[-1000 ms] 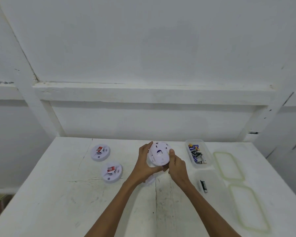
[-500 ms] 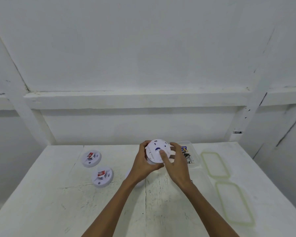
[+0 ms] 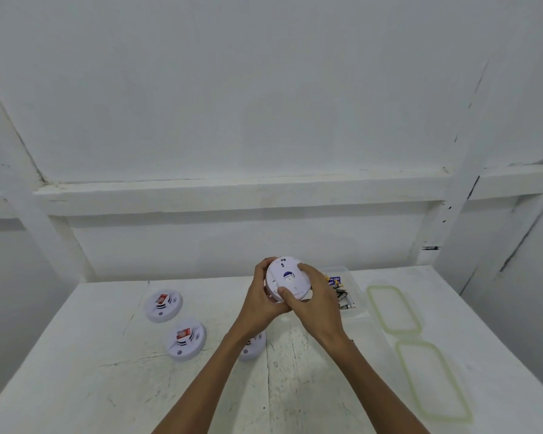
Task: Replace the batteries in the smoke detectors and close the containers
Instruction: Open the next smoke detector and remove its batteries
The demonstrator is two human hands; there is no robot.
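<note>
White painted table (image 3: pixel 107 386), scuffed and cracked, stands against a white plank wall (image 3: pixel 264 104) crossed by a horizontal beam (image 3: pixel 232 195) and slanted posts. Above the table's far middle, both hands are together on one round white smoke detector (image 3: pixel 287 278), held tilted with its flat back toward the camera. The left hand (image 3: pixel 261 297) cups its left rim. The right hand (image 3: pixel 315 303), which half a second ago lay with spread fingers across the back, now wraps the right rim with its thumb pressed on the lower edge. On the table to the left lie two more smoke detectors, a far one (image 3: pixel 163 303) and a nearer one (image 3: pixel 185 338), each with a red-and-white label. A third detector (image 3: pixel 253 347) shows partly under the left forearm. Just right of the hands sits a clear container (image 3: pixel 342 270) holding loose batteries (image 3: pixel 342 296). Further right lie two clear lids with pale green rims, the far lid (image 3: pixel 393 309) and the near lid (image 3: pixel 433 382), flat and apart from the container.
</note>
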